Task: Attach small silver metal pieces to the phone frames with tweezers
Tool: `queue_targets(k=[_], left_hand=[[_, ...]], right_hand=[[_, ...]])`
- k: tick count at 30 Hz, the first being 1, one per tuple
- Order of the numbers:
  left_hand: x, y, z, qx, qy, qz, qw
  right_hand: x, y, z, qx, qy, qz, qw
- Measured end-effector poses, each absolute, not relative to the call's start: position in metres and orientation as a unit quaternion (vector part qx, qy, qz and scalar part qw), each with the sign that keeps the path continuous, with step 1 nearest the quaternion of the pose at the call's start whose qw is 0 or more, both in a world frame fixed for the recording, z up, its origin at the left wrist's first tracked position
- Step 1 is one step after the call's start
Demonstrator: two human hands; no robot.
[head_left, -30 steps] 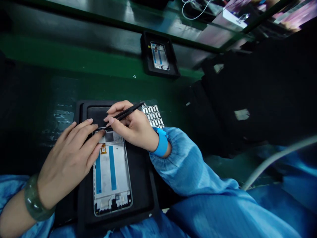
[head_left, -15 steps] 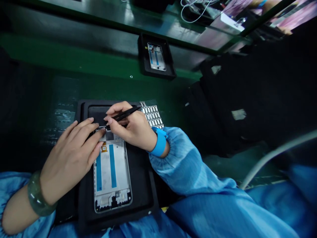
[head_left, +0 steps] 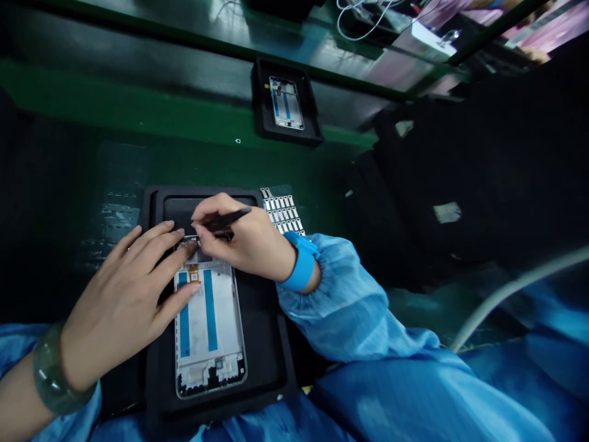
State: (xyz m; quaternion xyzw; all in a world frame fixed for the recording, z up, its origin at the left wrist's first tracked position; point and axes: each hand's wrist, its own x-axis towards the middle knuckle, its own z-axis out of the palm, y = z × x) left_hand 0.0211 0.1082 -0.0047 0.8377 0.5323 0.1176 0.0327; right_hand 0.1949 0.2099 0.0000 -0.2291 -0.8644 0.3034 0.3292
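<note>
A silver phone frame (head_left: 197, 325) with two blue strips lies in a black foam tray (head_left: 264, 344). My left hand (head_left: 124, 294) rests over the frame's upper left, fingers spread, its fingertips touching the top part. My right hand (head_left: 248, 239) pinches black tweezers (head_left: 225, 219) above the frame's top edge; their tips are hidden by my fingers. An orange flex piece (head_left: 194, 274) shows below the left index finger.
A sheet of small metallic stickers (head_left: 284, 212) lies beyond my right wrist. Farther back, a second black tray (head_left: 313, 126) holds another phone frame (head_left: 286, 104). Dark foam stacks (head_left: 488, 166) stand at right, with a pale hose (head_left: 506, 288) nearer.
My right hand has tilted the tweezers flatter, and its wrist has shifted slightly right. My left thumb has moved away from the fingers, over the frame, while the left wrist moved left.
</note>
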Motion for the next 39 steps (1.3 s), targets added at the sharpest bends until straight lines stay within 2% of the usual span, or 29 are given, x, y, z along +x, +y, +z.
queue_targets(k=[3, 9, 39], left_hand=[[0.0217, 0.1084, -0.0046, 0.836, 0.536, 0.112, 0.036], [0.0216, 0.1075, -0.0050, 0.836, 0.535, 0.114, 0.039], [0.0197, 0.1073, -0.0079, 0.836, 0.534, 0.116, 0.047]], right_hand=[[0.1982, 0.2147, -0.0071, -0.260, -0.823, 0.360, 0.354], [0.1984, 0.2149, -0.0086, -0.251, -0.807, 0.406, 0.349], [0.1967, 0.2119, -0.0066, -0.273, -0.818, 0.362, 0.355]])
